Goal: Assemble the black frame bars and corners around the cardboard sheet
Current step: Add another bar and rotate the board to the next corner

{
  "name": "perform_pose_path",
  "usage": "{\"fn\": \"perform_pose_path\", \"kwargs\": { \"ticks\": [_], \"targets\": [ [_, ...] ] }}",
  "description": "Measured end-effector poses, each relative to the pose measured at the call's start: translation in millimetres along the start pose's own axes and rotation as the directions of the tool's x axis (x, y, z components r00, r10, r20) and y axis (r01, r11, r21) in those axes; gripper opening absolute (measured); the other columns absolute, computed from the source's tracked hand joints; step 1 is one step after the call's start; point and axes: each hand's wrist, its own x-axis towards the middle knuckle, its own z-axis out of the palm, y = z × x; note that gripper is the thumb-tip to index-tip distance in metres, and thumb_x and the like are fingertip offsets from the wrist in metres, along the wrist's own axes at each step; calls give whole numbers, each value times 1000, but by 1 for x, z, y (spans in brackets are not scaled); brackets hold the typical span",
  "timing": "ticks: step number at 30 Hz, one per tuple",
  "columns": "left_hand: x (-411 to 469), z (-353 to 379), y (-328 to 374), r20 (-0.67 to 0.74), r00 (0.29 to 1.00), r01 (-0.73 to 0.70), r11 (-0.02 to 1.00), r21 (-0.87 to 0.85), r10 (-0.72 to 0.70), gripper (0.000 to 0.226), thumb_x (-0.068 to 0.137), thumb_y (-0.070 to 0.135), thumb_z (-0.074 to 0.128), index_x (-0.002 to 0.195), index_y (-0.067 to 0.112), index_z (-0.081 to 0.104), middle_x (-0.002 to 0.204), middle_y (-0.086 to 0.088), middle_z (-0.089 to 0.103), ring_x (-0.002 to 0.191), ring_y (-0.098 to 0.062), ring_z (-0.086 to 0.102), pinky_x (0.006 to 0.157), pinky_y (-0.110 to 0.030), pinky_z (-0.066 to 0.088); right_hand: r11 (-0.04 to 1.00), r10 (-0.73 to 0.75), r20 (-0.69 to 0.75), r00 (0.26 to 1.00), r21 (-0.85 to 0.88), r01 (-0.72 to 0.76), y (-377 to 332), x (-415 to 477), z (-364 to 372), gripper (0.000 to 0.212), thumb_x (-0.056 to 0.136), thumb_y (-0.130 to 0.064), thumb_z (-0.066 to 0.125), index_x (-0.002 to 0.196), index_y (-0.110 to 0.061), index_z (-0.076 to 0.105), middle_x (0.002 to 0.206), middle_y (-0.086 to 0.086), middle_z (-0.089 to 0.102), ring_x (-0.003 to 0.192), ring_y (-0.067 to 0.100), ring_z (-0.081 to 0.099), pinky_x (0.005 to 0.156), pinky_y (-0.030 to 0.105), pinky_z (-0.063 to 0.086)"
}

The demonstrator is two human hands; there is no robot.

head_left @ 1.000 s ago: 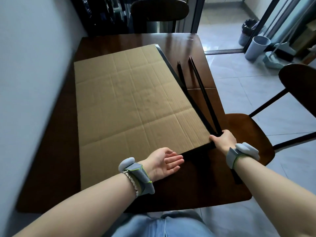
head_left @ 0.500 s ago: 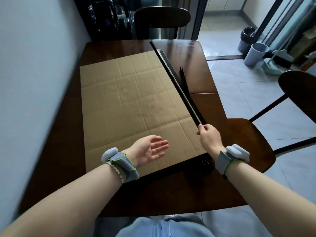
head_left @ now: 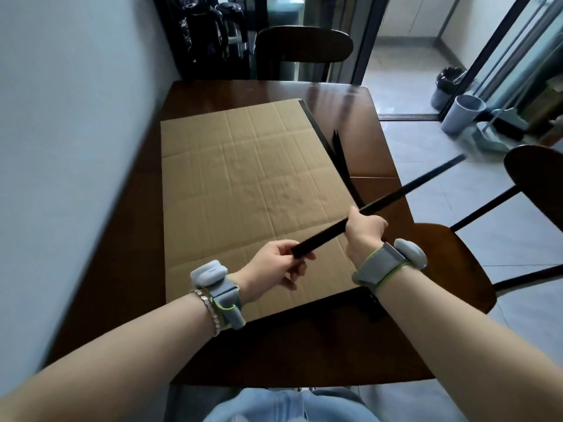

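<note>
A large cardboard sheet (head_left: 243, 190) lies flat on the dark wooden table (head_left: 344, 99). I hold one long black frame bar (head_left: 405, 188) in the air above the sheet's near right corner; it slants up to the right over the floor. My left hand (head_left: 278, 264) grips its near end and my right hand (head_left: 364, 231) grips it further along. Another black bar (head_left: 315, 124) lies along the sheet's right edge. More black bars (head_left: 342, 161) rest on the table just right of it. A small black piece (head_left: 373, 306) lies by the sheet's near right corner, partly hidden by my right wrist.
A wall runs along the table's left side. One dark chair (head_left: 304, 50) stands at the far end and another chair (head_left: 447, 263) at the right side. A grey bin (head_left: 461, 114) and a dustpan stand on the tiled floor at the right.
My right hand lifted a bar from beside the sheet and swung it round to point right. My left hand, open before, has closed on the bar's near end.
</note>
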Motion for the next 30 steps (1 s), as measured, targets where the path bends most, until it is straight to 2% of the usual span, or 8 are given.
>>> {"fn": "perform_pose_path", "kwargs": {
  "ticks": [6,13,18,21,23,27,29,30],
  "targets": [
    [-2,-4,12,130,991,2,990,-142,17,34,89,0,57,120,11,50,101,-5,66,77,-16,66,64,-32,59,994,47,-183,982,105,-28,28,4,2,42,92,-20,49,129,-15,30,135,16,45,116,32,53,103,41,40],
    [5,3,12,-27,999,29,966,-259,-38,12,94,3,51,92,9,62,53,0,64,41,-4,58,42,-18,50,947,-184,-116,976,-288,145,25,-16,-8,39,99,-27,31,136,-15,29,140,24,36,124,37,39,100,39,29],
    [11,-35,14,-61,964,204,871,-448,-257,20,97,14,44,79,9,52,45,-2,51,29,-2,40,34,-12,39,268,-444,363,819,-819,508,30,-20,-33,54,89,-56,41,129,-19,44,152,31,-5,143,38,-14,115,48,-3],
    [9,-48,18,57,947,312,857,-410,-317,22,99,18,40,82,9,50,45,-1,49,29,-1,36,31,-10,34,-138,-388,760,522,-608,782,30,-32,-36,59,84,-61,49,122,-16,49,138,18,44,138,32,26,116,39,18],
    [4,-50,19,99,942,332,854,-401,-320,25,99,23,39,79,12,49,45,0,49,29,-1,36,31,-10,34,-251,-286,852,438,-507,824,25,-41,-38,51,89,-56,46,116,-13,49,104,4,61,102,24,56,85,30,43],
    [7,-40,0,-91,971,191,946,-262,-221,44,94,54,37,80,14,52,58,-4,56,40,-11,51,42,-18,44,-77,-169,810,562,-579,812,35,-38,-40,40,96,-46,37,105,-9,46,80,6,55,68,24,52,60,33,39],
    [5,-35,-28,-226,972,124,948,294,-57,46,87,60,44,82,16,52,71,-2,58,57,-15,56,54,-25,45,150,-100,727,679,-664,733,54,-31,-43,43,97,-45,35,108,-5,47,92,15,61,79,28,57,66,35,42],
    [3,-34,-45,-223,974,109,780,616,41,41,85,59,52,85,17,52,79,1,58,68,-16,57,62,-27,44,240,-65,674,736,-705,667,66,-27,-44,46,98,-45,34,113,-4,47,101,18,62,89,30,60,73,36,45]
  ]
}}
